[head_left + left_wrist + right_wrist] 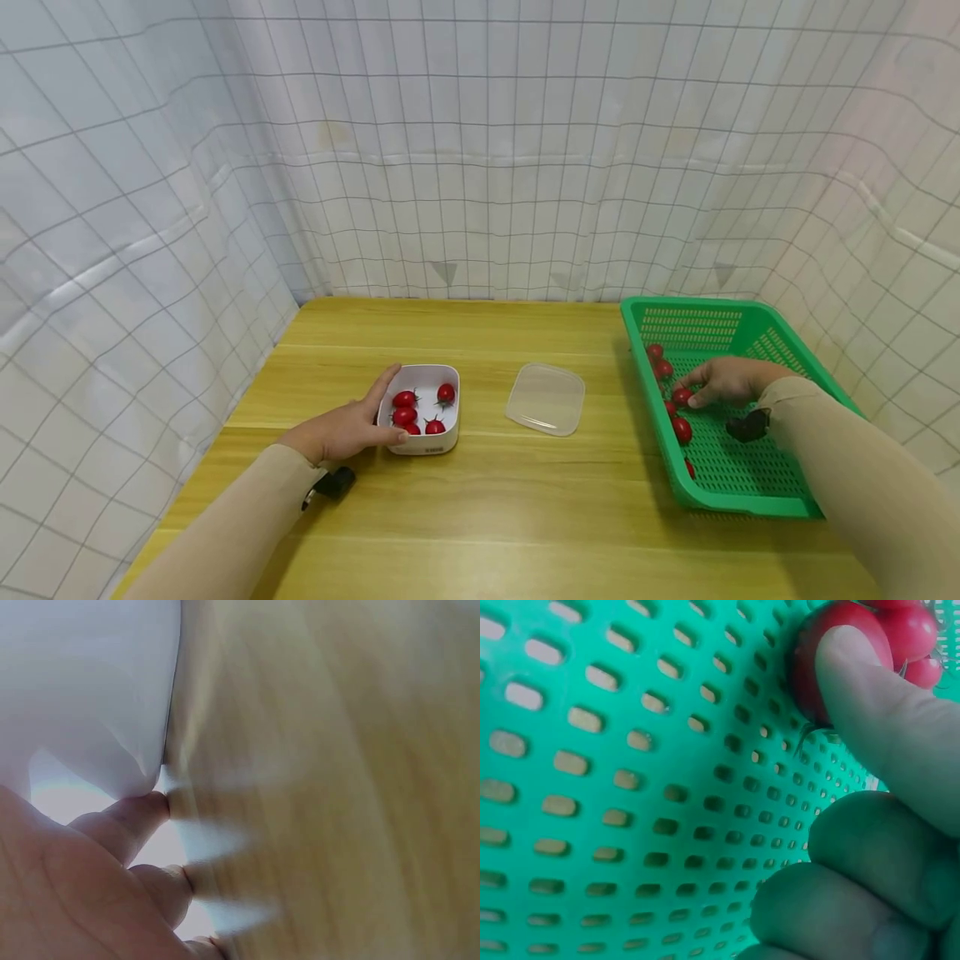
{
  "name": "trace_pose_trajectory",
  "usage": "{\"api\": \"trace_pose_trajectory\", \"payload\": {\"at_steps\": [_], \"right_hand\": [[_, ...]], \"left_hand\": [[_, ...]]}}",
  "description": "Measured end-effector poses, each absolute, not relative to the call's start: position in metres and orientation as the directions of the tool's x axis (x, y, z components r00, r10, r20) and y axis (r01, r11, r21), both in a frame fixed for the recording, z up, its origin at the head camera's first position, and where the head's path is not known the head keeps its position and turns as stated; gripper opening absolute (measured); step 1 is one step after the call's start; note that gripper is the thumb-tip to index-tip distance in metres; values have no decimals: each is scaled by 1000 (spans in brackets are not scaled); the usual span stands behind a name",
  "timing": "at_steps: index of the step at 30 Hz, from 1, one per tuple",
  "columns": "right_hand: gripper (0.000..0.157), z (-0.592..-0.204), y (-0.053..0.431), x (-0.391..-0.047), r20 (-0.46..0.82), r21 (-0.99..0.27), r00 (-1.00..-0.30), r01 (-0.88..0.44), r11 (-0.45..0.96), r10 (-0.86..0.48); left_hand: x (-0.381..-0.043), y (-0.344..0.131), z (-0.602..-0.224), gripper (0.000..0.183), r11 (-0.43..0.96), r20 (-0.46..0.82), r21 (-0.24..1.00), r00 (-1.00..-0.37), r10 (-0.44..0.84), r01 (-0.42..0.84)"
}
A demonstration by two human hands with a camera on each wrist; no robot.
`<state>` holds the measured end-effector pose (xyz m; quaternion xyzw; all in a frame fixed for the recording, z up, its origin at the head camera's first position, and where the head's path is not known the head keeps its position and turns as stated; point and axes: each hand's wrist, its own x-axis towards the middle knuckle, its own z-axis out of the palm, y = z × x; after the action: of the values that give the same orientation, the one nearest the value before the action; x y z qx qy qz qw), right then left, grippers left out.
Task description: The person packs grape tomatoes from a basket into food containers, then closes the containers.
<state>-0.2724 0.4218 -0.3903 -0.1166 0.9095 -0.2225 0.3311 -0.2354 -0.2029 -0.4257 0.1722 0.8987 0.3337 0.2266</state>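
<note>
On the left stands a white plastic box (424, 450) holding several red cherry tomatoes (405, 399) with green stems. My left hand (347, 429) grips the box's left side, thumb along the near rim and index finger at the far left corner. In the left wrist view its fingertips (156, 806) reach down beside the box wall (90, 682). Inside a green basket (750, 505), my right hand (726, 382) pinches a cherry tomato (810, 682) with the thumb in front; the opposing fingertips are hidden. More cherry tomatoes (682, 430) lie along the basket's left wall.
A clear, flat plastic lid (546, 398) lies on the wooden table (525, 508) between the box and the basket. White grid-patterned curtains (480, 200) hang behind the table and on both sides. The basket's walls rise around my right hand.
</note>
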Motion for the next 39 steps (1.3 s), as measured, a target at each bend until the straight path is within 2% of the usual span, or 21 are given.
{"api": "trace_pose_trajectory", "payload": {"at_steps": [9, 14, 20, 25, 31, 35, 39], "right_hand": [[51, -386, 420, -269, -517, -427, -769, -149, 892, -376], [48, -375, 420, -267, -514, -452, -782, -102, 886, -352], [56, -350, 425, -268, -502, -529, -804, -7, 849, -320], [59, -323, 414, -270, -440, -577, -844, 3, 817, -307], [52, -293, 371, -275, -296, -542, -886, -151, 826, -357], [45, -280, 333, -283, -227, -518, -880, -253, 817, -417], [43, -269, 290, -287, -212, -495, -864, -307, 813, -456]], "left_hand": [[-232, -204, -426, 119, 727, -296, 668, -841, 453, 157], [-231, -206, -427, 120, 731, -303, 667, -843, 444, 145], [-232, -206, -427, 118, 750, -323, 648, -844, 428, 132], [-233, -206, -426, 117, 749, -321, 650, -847, 425, 129], [-235, -204, -425, 117, 732, -330, 673, -842, 427, 108], [-235, -204, -425, 117, 736, -330, 668, -843, 424, 109], [-235, -203, -425, 117, 738, -330, 666, -845, 422, 108]]}}
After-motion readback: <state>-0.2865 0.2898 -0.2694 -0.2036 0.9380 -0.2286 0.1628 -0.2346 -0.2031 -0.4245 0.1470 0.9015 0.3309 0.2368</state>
